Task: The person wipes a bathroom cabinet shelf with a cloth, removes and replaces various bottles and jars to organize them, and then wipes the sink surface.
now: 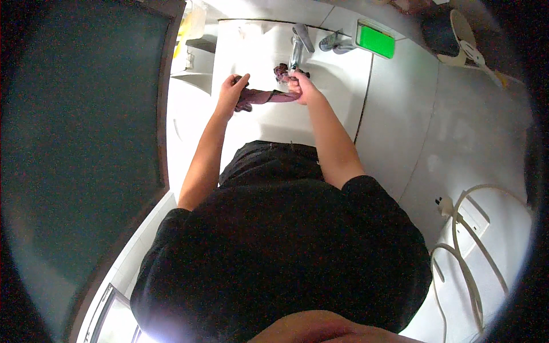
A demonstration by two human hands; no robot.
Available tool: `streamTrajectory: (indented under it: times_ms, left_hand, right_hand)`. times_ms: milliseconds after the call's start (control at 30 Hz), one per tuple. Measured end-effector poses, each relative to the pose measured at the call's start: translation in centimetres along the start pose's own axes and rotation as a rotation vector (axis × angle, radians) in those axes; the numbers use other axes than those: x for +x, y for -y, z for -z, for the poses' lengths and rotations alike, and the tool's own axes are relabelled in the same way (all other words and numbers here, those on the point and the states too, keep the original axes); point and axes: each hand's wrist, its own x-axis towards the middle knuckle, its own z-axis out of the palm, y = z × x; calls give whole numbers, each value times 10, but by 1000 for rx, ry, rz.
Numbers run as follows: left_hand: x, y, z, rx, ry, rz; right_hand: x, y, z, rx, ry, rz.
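Observation:
Over the white washbasin [274, 123], a wet-looking mauve cloth [269, 97] is stretched between my two hands. My left hand [233, 88] is closed on a dark bunched end of it, some of which hangs below the fingers. The other end is gripped by my right hand [303, 88], just in front of the chrome tap [296, 51]. Beyond my right fingers, a dark purple crumpled bit of cloth [281, 72] shows under the spout. Whether it belongs to the same piece, I cannot tell.
A green rectangular object in a pale frame [376, 41] is right of the tap, beside a grey metal fitting [337, 44]. A dark-framed panel [86, 114] borders the left. At the right are a pot [449, 34], a white ladle-like utensil [477, 57], and a looped cable [463, 257] with a plug [444, 206].

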Motion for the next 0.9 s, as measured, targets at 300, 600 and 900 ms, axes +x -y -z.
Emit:
streamTrajectory:
  times_ms: [300,600,900]
  left_hand:
    - [62,101,-45,527,-125,-213]
    - [62,145,-98,544,222,-546]
    - [25,103,-146,248,346,-821]
  right_hand:
    - [-110,-9,-19,-594,-276,477]
    - [-161,-4,-70,-693,-211,527]
    - [-162,-3,-79,-507,-163,150]
